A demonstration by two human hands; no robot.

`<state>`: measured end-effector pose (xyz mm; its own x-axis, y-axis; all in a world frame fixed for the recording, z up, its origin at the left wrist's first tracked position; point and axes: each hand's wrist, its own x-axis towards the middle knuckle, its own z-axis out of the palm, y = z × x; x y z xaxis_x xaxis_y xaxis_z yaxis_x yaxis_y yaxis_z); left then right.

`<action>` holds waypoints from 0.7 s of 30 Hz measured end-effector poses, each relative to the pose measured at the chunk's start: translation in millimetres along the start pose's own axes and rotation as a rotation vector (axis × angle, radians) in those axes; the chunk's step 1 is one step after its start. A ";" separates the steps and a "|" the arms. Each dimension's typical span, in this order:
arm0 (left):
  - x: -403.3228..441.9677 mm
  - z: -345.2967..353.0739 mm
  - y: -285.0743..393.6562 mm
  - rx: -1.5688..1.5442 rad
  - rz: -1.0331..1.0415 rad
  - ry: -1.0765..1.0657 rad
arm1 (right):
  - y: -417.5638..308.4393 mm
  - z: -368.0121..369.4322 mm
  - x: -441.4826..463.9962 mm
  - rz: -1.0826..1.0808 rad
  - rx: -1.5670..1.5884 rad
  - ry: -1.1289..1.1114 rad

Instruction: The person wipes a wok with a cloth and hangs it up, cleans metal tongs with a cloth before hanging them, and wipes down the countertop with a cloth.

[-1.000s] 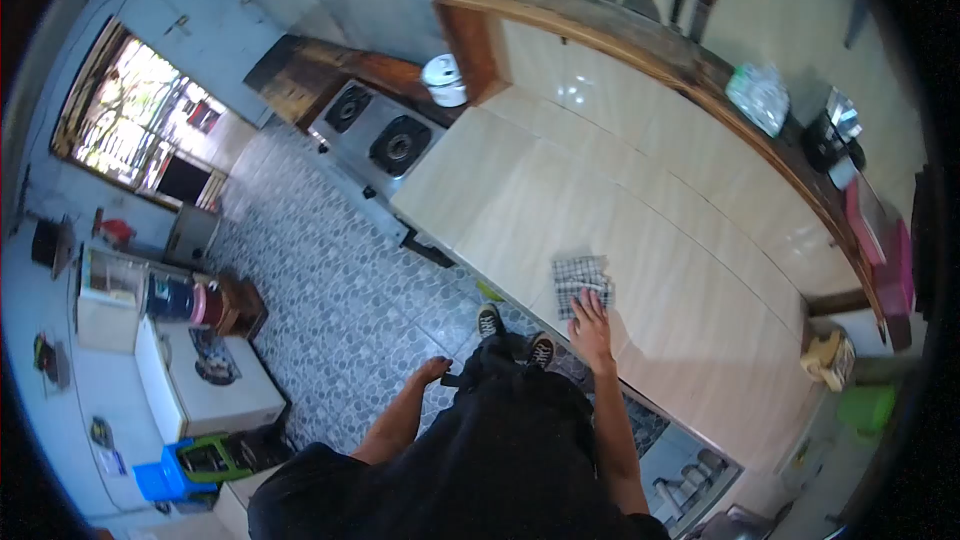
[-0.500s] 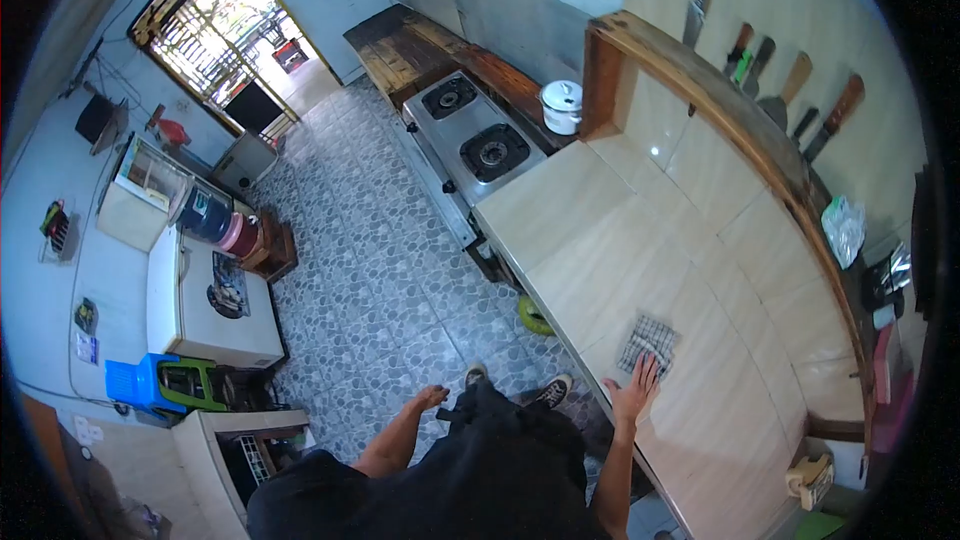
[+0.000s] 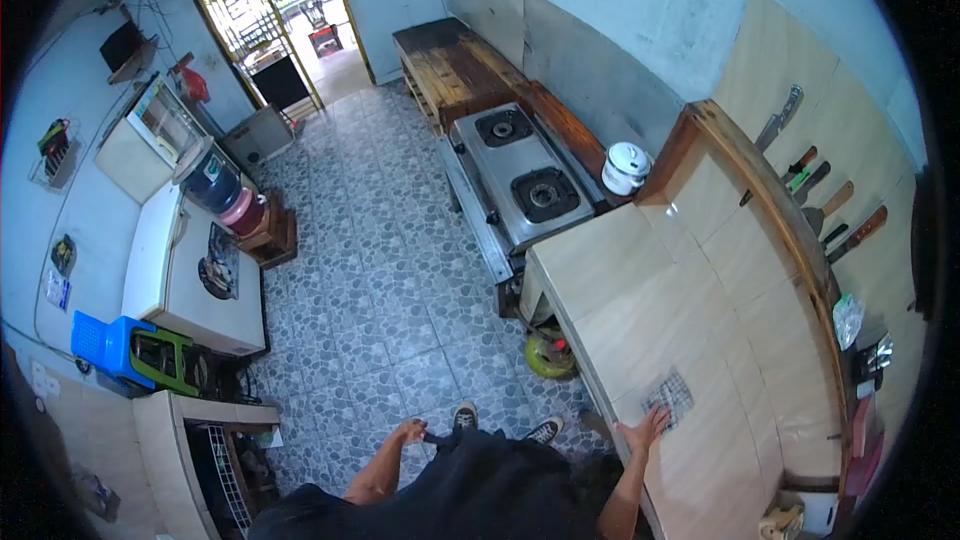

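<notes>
My right hand (image 3: 645,427) is on the near part of the tiled counter, its fingers spread and stretched out over the near edge of a small black-and-white checkered cloth (image 3: 672,395). The cloth lies flat on the counter (image 3: 715,470), and its far part shows beyond my fingertips. To the left of my dark clothing, my left hand (image 3: 408,431) hangs above the patterned floor. Its fingers are loosely bent, and I see nothing held in them. A dark strap end (image 3: 432,437) shows right beside it.
A two-burner stove (image 3: 525,175) and a lidded white pot (image 3: 626,168) stand beyond the counter. Several knives (image 3: 780,118) hang on the right wall. Below the counter is a green gas cylinder (image 3: 549,355). A white chest (image 3: 195,265) and blue stool (image 3: 103,348) stand left.
The view has tilted up and swung, so the stove and counter sit lower and further right. My right hand stays at the cloth, which looks flatter. My left hand appears further left and lower.
</notes>
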<state>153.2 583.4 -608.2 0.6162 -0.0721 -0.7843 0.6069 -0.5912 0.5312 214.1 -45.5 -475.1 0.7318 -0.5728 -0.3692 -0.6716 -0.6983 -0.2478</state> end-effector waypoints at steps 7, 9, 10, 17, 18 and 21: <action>-18.1 -37.6 -68.3 -0.489 -0.173 -0.106 | -57.2 40.0 -51.6 -0.137 -0.083 0.288; -24.4 -39.6 -67.9 -0.420 -0.179 -0.044 | -80.2 47.4 -69.3 -0.088 -0.059 0.376; -23.4 -41.7 -72.2 -0.453 -0.212 -0.066 | -101.4 30.4 -81.7 -0.039 0.066 0.294; -39.7 -80.5 -91.4 -0.332 -0.165 0.008 | -96.5 -5.1 -111.7 -0.244 0.301 -0.071; -42.9 -86.5 -89.9 -0.360 -0.161 0.060 | -82.5 -16.6 -107.2 -0.165 0.252 -0.063; -44.8 -95.9 -114.5 -0.486 -0.073 0.095 | -24.0 -61.6 -71.2 -0.075 0.150 0.223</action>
<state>104.2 731.4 -603.1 0.5929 0.0422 -0.8042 0.7998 -0.1476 0.5819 185.2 -14.5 -387.6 0.7763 -0.6141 -0.1423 -0.6121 -0.6803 -0.4030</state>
